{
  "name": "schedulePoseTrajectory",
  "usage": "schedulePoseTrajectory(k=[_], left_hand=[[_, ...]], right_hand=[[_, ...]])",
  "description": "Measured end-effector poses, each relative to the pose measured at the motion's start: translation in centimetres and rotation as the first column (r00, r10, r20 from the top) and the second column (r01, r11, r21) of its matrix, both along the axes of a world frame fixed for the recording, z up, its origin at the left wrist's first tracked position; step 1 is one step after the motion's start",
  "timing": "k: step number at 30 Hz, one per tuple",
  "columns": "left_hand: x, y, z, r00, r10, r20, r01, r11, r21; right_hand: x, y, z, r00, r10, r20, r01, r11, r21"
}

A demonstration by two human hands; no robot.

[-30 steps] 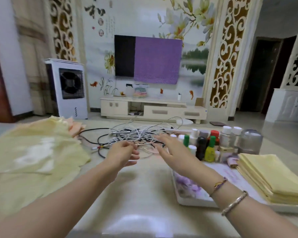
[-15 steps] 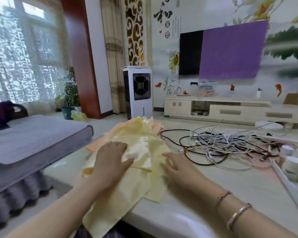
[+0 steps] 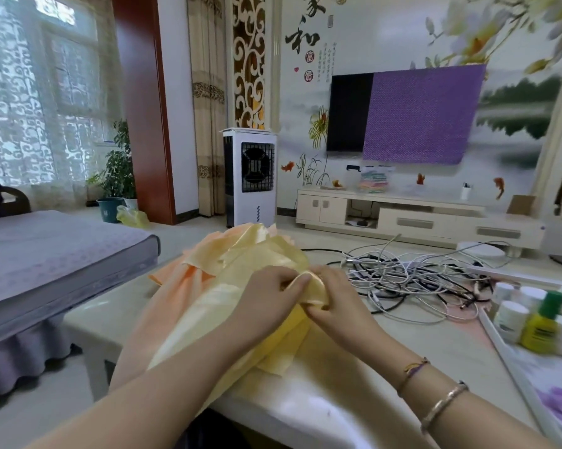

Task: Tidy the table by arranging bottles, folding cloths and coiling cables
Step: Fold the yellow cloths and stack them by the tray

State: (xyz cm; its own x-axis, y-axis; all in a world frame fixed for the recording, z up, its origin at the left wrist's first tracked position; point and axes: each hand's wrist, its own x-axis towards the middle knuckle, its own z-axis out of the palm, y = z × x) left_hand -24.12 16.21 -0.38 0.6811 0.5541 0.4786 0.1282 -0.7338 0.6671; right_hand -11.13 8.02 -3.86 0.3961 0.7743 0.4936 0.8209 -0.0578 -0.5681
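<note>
Here, both hands met over the yellow cloth (image 3: pixel 240 322), which lay crumpled on the left part of the pale tabletop (image 3: pixel 331 403) and hung partly over its near edge. The left hand (image 3: pixel 266 306) had its fingers curled and pinching a fold of the cloth, and the right hand (image 3: pixel 334 299) was pinching the same fold from the other side, so the two hands touched each other. Under the yellow cloth was an orange cloth (image 3: pixel 176 280), spread toward the left edge. To the right of the hands lay a tangle of white and black cables (image 3: pixel 409 280), not coiled, near the right hand but apart from it. Further right, several bottles (image 3: pixel 542 322) with white and green caps stood together, it seemed on a white tray (image 3: pixel 512 380), though the blur there made this uncertain. On the right wrist were two bracelets (image 3: pixel 435 396)
</note>
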Motion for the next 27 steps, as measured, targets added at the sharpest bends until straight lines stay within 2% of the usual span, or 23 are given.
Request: schedulePoseTrajectory(k=[2, 5, 8, 11, 14, 18, 24, 27], left_hand=[[0.7, -1.2, 0.2, 0.999, -0.021, -0.037, 0.018, 0.998, -0.057], [1.1, -2.5, 0.2, 0.983, -0.064, -0.174, 0.043, 0.991, -0.126], [1.3, -3.1, 0.0, 0.959, -0.095, -0.266, 0.074, 0.993, -0.087], [1.1, -2.8, 0.1, 0.938, -0.053, -0.343, 0.042, 0.998, -0.039], [0.7, -2.2, 0.7, 0.948, 0.057, -0.313, -0.054, 0.998, 0.021], [0.5, -1.1, 1.7, 0.961, 0.132, -0.244, -0.144, 0.989, -0.03], [0.3, -0.4, 3.3, 0.934, 0.159, -0.321, -0.182, 0.982, -0.043], [-0.2, -0.9, 4.6, 0.933, 0.171, -0.318, -0.194, 0.98, -0.042]], right_hand=[[0.7, -1.4, 1.3, 1.0, -0.029, 0.01, 0.029, 1.0, -0.009], [1.5, -3.3, 3.0, 0.996, -0.094, -0.015, 0.093, 0.995, -0.046], [2.2, -4.8, 4.3, 0.979, -0.128, -0.158, 0.121, 0.991, -0.056], [2.5, -5.8, 5.4, 0.938, -0.115, -0.328, 0.102, 0.993, -0.056], [2.4, -6.8, 6.5, 0.881, -0.081, -0.467, 0.085, 0.996, -0.012], [2.4, -8.6, 7.9, 0.867, -0.067, -0.493, 0.089, 0.996, 0.021], [2.7, -11.6, 10.5, 0.807, -0.027, -0.59, 0.109, 0.989, 0.104], [2.5, -12.6, 12.1, 0.767, 0.06, -0.639, 0.069, 0.982, 0.174]])
